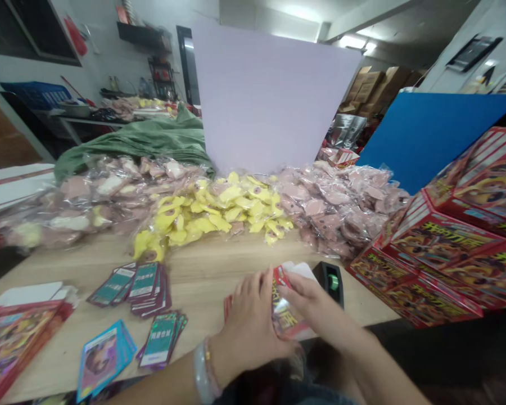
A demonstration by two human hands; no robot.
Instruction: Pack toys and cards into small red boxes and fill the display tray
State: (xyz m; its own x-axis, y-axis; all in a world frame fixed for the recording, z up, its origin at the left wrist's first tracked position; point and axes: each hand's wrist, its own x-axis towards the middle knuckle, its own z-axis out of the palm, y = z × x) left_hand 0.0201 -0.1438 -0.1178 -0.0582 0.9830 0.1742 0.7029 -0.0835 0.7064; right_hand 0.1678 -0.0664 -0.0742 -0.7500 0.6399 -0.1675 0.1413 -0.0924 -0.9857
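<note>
My left hand (248, 320), with a pale bangle on its wrist, grips the near left side of a red printed cardboard box (287, 306). My right hand (304, 301) holds the box's upper right part, with its fingers by a white flap. Much of the box is hidden by my hands. Just beyond them stands a black tape dispenser (329, 283) with a green core. To the left lie loose stacks of teal-and-maroon cards (145, 284) and a blue picture card (103, 360).
The light wooden table (202, 270) holds clear bags of pink and yellow soft items (219, 205) along its far side. Stacked red printed boxes (438, 253) rise at the right, and a flat red box (12, 343) lies at the left. Lilac and blue boards stand behind.
</note>
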